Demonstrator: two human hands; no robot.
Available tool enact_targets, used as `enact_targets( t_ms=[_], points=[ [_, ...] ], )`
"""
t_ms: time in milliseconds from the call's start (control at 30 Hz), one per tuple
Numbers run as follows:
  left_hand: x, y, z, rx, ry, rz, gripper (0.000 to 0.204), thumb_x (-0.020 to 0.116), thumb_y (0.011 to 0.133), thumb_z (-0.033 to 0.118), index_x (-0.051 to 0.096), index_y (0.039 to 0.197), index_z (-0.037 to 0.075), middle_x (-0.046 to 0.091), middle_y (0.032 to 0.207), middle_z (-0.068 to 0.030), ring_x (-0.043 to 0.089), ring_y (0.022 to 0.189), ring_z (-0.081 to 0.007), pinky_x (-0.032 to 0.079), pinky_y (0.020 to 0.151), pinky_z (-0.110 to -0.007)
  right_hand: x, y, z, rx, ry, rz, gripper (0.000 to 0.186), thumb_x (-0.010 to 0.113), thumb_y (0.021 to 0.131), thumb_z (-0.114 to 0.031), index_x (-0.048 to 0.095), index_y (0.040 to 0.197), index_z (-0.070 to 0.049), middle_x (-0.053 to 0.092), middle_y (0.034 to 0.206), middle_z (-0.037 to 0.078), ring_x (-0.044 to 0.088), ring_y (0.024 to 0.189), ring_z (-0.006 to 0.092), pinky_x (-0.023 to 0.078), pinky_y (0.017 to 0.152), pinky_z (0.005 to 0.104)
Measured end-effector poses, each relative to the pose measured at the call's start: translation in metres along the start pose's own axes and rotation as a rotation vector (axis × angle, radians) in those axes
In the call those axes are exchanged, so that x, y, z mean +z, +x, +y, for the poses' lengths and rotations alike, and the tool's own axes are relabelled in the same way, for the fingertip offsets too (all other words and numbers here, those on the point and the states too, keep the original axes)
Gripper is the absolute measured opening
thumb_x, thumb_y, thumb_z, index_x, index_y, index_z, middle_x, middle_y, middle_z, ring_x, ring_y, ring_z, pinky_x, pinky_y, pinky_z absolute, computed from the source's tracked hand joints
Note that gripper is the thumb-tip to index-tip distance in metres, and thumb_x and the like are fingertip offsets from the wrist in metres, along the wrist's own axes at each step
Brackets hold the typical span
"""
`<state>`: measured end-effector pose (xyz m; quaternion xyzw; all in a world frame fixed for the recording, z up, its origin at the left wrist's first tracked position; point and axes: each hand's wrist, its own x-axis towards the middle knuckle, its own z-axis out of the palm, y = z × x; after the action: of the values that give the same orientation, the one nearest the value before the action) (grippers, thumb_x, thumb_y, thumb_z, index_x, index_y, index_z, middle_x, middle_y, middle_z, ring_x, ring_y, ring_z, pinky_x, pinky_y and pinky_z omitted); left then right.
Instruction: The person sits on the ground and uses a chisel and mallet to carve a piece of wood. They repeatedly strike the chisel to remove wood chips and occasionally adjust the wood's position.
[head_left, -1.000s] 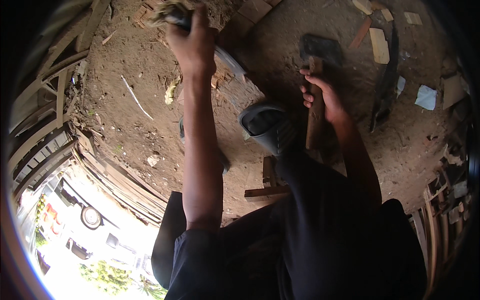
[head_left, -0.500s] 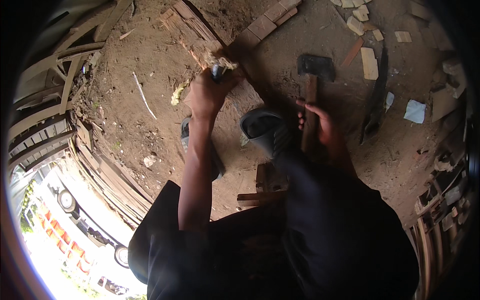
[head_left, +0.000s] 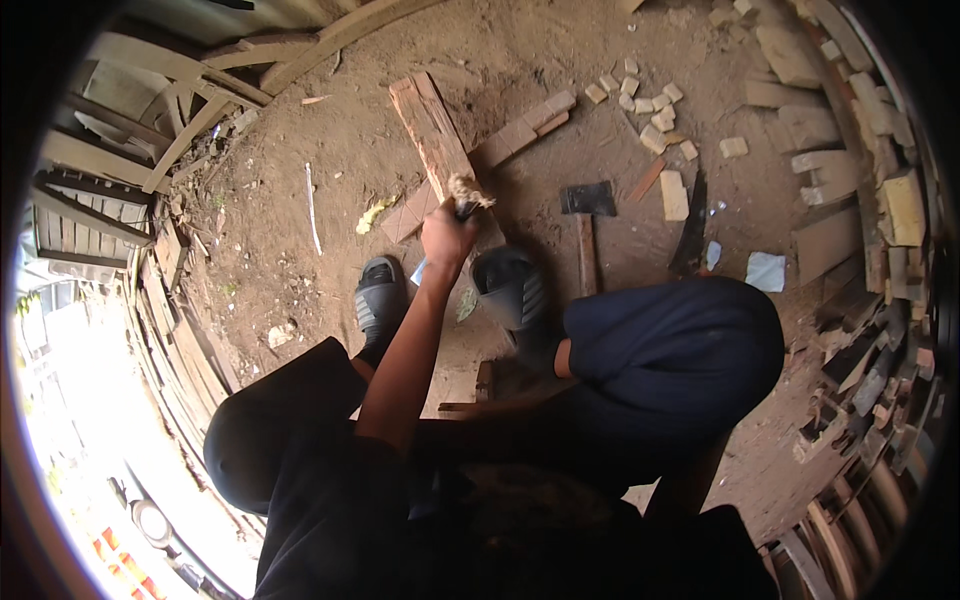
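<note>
The left hand is wrapped tight around the frayed end of a long wood plank lying on the dirt. A hatchet lies just right of the plank. The right hand is hidden.

The right hand is hidden behind the dark trouser leg; the axe handle's lower end too.

Left arm stretched forward, left hand fisted, fingers curled tight. Right hand hidden behind knee.
</note>
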<state>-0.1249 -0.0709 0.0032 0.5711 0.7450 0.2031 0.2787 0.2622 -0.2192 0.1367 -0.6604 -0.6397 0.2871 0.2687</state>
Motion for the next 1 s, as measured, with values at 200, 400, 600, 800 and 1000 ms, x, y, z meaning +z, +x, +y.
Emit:
enact_targets(
  t_ms=[200, 400, 600, 800, 1000],
  points=[
    [-0.028, 0.026, -0.04, -0.19, -0.269, 0.204, 0.031, 0.063, 0.073, 0.023, 0.062, 0.087, -0.004, 0.065, 0.074, -0.0198, 0.066, 0.074, -0.0292, 0.049, 0.067, -0.038, -0.064, -0.021, -0.129, 0.425, 0.568, 0.977, 0.035, 0.048, 0.09, -0.015, 0.047, 0.121, 0.001, 0.055, 0.117, 0.019, 0.056, 0.108, 0.0267, 0.045, 0.092, 0.0381],
    [-0.064, 0.029, -0.087, -0.216, -0.242, 0.166, 0.031, 0.063, 0.069, 0.023, 0.063, 0.083, -0.004, 0.063, 0.071, -0.0229, 0.065, 0.068, -0.0335, 0.049, 0.067, -0.042, 0.059, 0.055, -0.233, 0.122, 0.584, 0.566, 0.03, 0.053, 0.084, -0.002, 0.053, 0.114, 0.001, 0.059, 0.108, 0.013, 0.061, 0.092, 0.0202, 0.052, 0.077, 0.0289],
    [-0.044, 0.003, -0.129, -0.395, -0.307, 0.187, 0.033, 0.062, 0.069, 0.025, 0.064, 0.079, -0.006, 0.063, 0.073, -0.0271, 0.065, 0.075, -0.0373, 0.05, 0.071, -0.042, 0.284, 0.088, -0.154, 0.12, -0.122, -0.198, 0.108, 0.079, 0.066, -0.03, 0.008, 0.143, -0.004, 0.026, 0.138, 0.029, 0.029, 0.129, 0.0393, 0.029, 0.103, 0.0487],
    [-0.041, -0.029, -0.176, -0.552, -0.319, 0.16, 0.038, 0.06, 0.07, 0.026, 0.063, 0.084, -0.009, 0.063, 0.081, -0.0299, 0.064, 0.085, -0.0395, 0.049, 0.076, -0.043, 0.344, 0.112, -0.155, 0.128, -0.446, 0.014, 0.115, 0.079, 0.063, -0.043, 0.007, 0.142, -0.003, 0.028, 0.135, 0.03, 0.034, 0.124, 0.0412, 0.032, 0.098, 0.0512],
    [-0.037, -0.024, -0.184, -0.588, -0.388, 0.128, 0.035, 0.059, 0.072, 0.024, 0.064, 0.091, -0.005, 0.063, 0.089, -0.0293, 0.062, 0.09, -0.0396, 0.048, 0.079, -0.043, 0.358, 0.145, -0.158, 0.146, -0.349, 0.028, 0.112, 0.08, 0.063, -0.044, 0.012, 0.142, -0.002, 0.036, 0.133, 0.024, 0.037, 0.123, 0.0362, 0.032, 0.099, 0.0504]
  ],
)
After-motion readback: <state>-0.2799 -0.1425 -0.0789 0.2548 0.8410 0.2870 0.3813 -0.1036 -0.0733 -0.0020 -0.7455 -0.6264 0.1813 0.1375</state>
